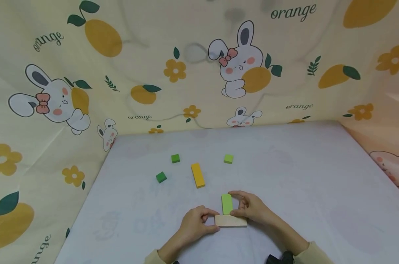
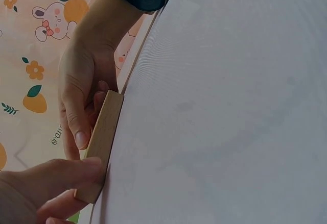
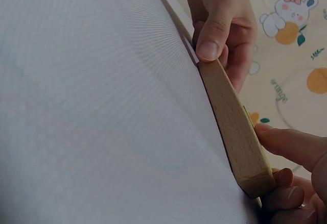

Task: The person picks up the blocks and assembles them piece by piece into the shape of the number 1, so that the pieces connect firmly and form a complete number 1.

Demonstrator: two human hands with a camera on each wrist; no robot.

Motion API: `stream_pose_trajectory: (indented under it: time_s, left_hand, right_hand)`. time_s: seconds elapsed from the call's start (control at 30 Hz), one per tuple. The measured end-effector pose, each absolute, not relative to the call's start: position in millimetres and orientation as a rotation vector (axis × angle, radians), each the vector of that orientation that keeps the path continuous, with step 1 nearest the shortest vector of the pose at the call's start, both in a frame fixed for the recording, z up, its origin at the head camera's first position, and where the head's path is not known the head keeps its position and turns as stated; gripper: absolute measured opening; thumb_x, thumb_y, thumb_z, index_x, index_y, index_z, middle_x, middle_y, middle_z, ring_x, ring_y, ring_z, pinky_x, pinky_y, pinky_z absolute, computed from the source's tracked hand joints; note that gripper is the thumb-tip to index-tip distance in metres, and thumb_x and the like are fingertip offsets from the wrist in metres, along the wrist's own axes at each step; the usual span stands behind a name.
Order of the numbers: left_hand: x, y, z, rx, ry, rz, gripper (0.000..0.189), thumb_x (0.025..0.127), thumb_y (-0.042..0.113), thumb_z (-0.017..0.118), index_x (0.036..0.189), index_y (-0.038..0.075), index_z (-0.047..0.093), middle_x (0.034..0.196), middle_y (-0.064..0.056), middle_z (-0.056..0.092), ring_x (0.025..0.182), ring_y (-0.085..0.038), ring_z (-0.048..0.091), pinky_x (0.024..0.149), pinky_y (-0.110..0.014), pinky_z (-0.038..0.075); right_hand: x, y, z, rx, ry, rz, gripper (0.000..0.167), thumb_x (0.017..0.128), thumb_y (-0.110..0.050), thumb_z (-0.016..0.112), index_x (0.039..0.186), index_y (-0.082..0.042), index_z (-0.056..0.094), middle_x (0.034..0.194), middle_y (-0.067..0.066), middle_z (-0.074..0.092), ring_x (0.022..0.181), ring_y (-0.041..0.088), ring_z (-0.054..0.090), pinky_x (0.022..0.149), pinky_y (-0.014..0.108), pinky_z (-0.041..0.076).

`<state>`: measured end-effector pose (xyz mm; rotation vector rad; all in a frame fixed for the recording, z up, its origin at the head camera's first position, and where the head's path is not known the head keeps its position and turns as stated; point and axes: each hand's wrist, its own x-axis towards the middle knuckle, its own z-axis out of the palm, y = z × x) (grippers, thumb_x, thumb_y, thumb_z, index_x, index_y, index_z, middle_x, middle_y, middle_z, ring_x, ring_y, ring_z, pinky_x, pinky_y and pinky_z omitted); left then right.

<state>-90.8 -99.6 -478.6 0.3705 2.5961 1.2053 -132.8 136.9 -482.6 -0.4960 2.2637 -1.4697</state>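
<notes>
A plain wooden block [image 1: 232,221] lies crosswise on the white table in front of the person. The left hand [image 1: 196,224] pinches its left end, thumb on the near side and fingers at the far corner. A light green block [image 1: 227,204] stretches away from the wooden block's far side, its near end right at that side. With thumb and forefinger at its two ends, the right hand [image 1: 253,208] holds the green block. In the right wrist view the wooden block [image 3: 232,124] mostly hides the green one.
Farther back lies a yellow block [image 1: 198,175]. Two dark green cubes [image 1: 175,158] are to its left, and a light green cube [image 1: 228,158] sits to its right. A printed cloth [image 1: 193,47] with rabbits and oranges walls the back and sides of the table [image 1: 302,172].
</notes>
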Motion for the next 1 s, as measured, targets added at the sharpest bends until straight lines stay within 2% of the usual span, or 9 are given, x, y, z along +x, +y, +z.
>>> stream_pose_trajectory:
  time_s: [0.23,0.37,0.5,0.73,1.0]
  left_hand:
    - [-92.9,-99.8,-478.9,0.387,2.6,1.195,0.034,0.071,0.023,0.084,0.103,0.013,0.075,0.068,0.009,0.038,0.062,0.001,0.034,0.057,-0.016,0.025]
    - [-94.6,-100.9,-477.9,0.423,2.553,1.216,0.044,0.071,0.022,0.084,0.112,0.01,0.072,0.07,0.009,0.038,0.064,0.001,0.035,0.059,-0.015,0.028]
    - [-98.6,-103.4,-474.8,0.406,2.45,1.314,0.049,0.074,0.022,0.082,0.119,0.007,0.067,0.072,0.007,0.04,0.066,0.0,0.037,0.059,-0.015,0.031]
    - [-111.1,-112.9,-468.6,0.365,2.495,1.443,0.045,0.08,0.017,0.078,0.12,0.002,0.065,0.074,0.0,0.044,0.064,-0.001,0.038,0.057,-0.014,0.033]
    - [-136.1,-126.9,-468.6,0.332,2.604,1.481,0.049,0.08,0.016,0.077,0.124,0.001,0.061,0.078,-0.003,0.045,0.063,-0.001,0.036,0.056,-0.013,0.031]
  right_hand:
    - [-133.6,137.6,-480.0,-0.492,2.255,-1.476,0.071,0.078,-0.016,0.078,0.137,0.007,0.045,0.059,-0.008,0.046,0.05,-0.002,0.039,0.049,0.016,0.033]
    - [-132.2,139.4,-480.0,-0.524,2.247,-1.49,0.075,0.078,-0.017,0.079,0.14,0.005,0.043,0.061,-0.008,0.047,0.052,-0.003,0.039,0.049,0.016,0.034]
    - [-129.5,140.6,-479.7,-0.585,2.239,-1.5,0.067,0.078,-0.015,0.079,0.135,0.004,0.049,0.064,-0.007,0.045,0.055,-0.003,0.039,0.05,0.015,0.034]
    - [-121.6,139.7,-478.3,-0.612,2.313,-1.438,0.051,0.078,-0.016,0.078,0.122,0.002,0.061,0.065,-0.007,0.041,0.056,-0.004,0.037,0.051,0.016,0.034]
    - [-116.6,136.2,-477.5,-0.586,2.387,-1.366,0.047,0.079,-0.017,0.077,0.12,0.0,0.063,0.062,-0.008,0.039,0.056,-0.004,0.035,0.054,0.017,0.034]
